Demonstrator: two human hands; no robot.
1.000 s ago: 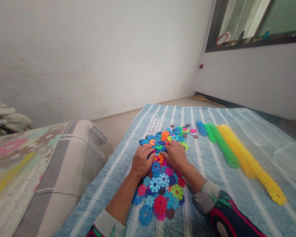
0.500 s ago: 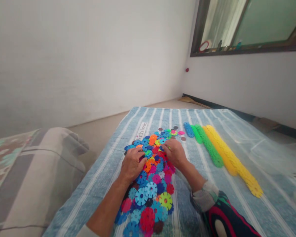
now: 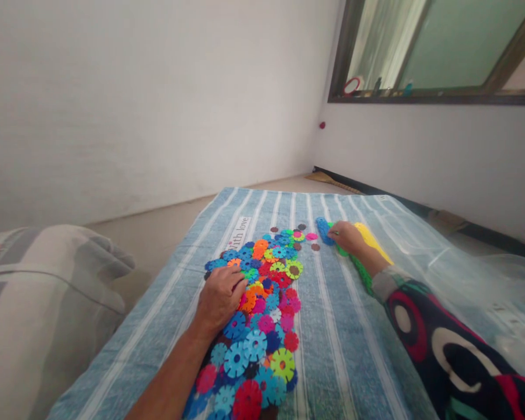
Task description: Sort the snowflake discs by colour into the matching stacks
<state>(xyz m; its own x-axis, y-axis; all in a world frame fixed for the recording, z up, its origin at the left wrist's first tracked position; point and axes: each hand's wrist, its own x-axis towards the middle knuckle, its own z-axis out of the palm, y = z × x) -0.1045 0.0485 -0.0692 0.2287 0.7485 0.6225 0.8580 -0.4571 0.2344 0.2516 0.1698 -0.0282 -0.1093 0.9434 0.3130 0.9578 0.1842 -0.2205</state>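
Observation:
A long heap of colourful notched plastic discs [image 3: 255, 345] spreads down the cloth in front of me. My left hand [image 3: 222, 290] rests on the heap's left side, its fingers loosely bent and a little apart over the discs. Off to the right, my right hand [image 3: 349, 236] pinches a small disc, only a greenish edge of which shows at the fingertips. That hand is beside a short blue stack of discs [image 3: 324, 231] and partly covers the green stack [image 3: 362, 275] and the yellow stack [image 3: 373, 242], all lying on their sides.
The discs lie on a blue striped cloth [image 3: 328, 326]. Clear plastic bags or containers [image 3: 464, 274] sit along its right side. Several loose brown and pink discs are near the heap's far end. Draped fabric [image 3: 56, 291] stands at the left, and a white wall [image 3: 157, 105] rises behind.
My right hand has moved right, from the heap to the blue and green stacks, with a disc in its fingers. My left hand stays on the heap. The view has shifted slightly.

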